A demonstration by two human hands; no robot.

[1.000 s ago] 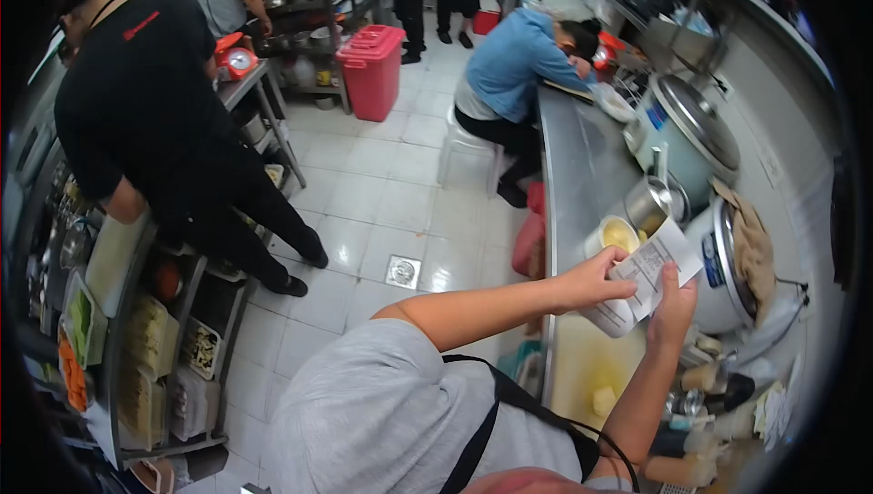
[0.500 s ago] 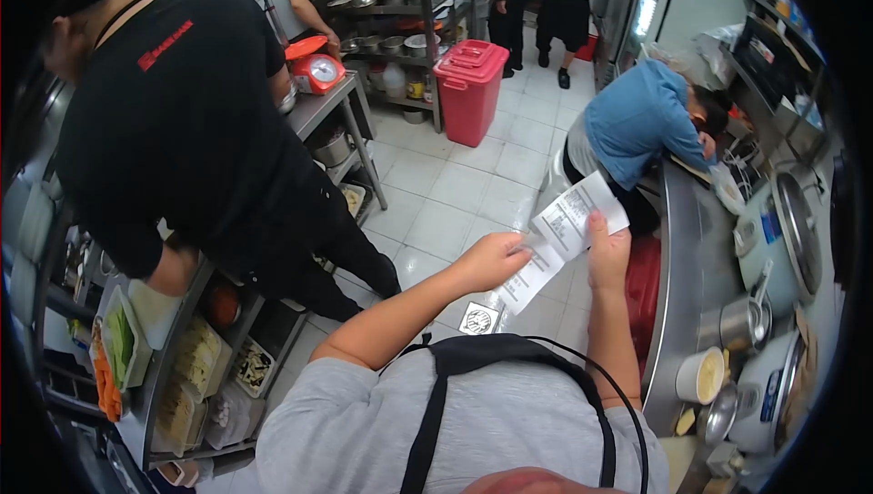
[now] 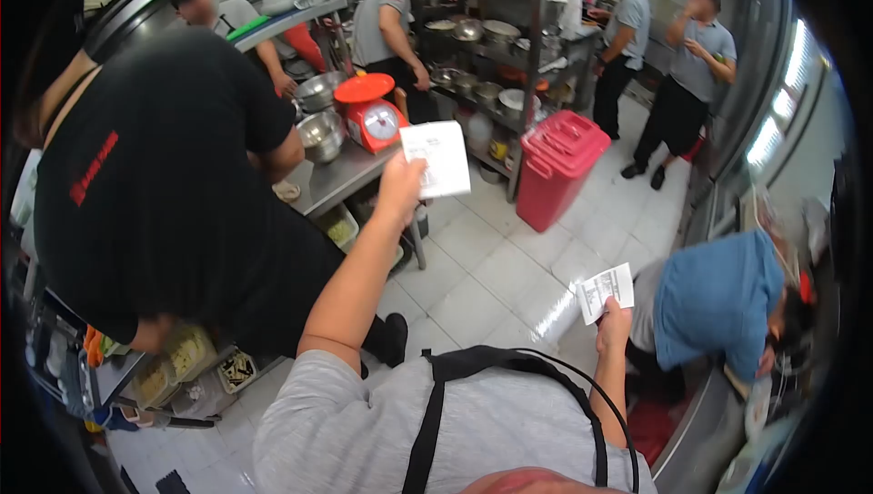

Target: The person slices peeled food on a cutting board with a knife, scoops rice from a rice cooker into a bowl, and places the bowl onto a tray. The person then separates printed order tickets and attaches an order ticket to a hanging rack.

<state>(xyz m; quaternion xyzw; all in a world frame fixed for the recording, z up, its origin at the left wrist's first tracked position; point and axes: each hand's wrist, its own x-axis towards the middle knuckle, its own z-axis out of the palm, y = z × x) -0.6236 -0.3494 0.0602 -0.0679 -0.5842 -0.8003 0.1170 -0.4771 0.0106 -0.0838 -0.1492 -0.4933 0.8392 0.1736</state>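
Note:
My left hand (image 3: 403, 187) is stretched forward and pinches a white printed receipt (image 3: 443, 159) by its left edge. The print on it is too small to read. Lower and to the right, my right hand (image 3: 614, 325) grips a second, smaller-looking printed receipt (image 3: 607, 292) from below. The two slips are well apart. Just beyond my left hand, a red kitchen scale (image 3: 375, 121) with a round dial stands on a metal table (image 3: 350, 176), beside steel bowls (image 3: 320, 135).
A person in a black shirt (image 3: 164, 167) bends over the counter at left. A person in a blue shirt (image 3: 714, 303) leans over the right counter. A lidded red bin (image 3: 562, 167) stands on the tiled floor (image 3: 473, 258). Several people stand farther back near the metal shelves (image 3: 482, 49).
The receipts, held close together before, are now separated. My left hand has reached forward and left with one; my right hand has lowered with the other. My view has turned left and up.

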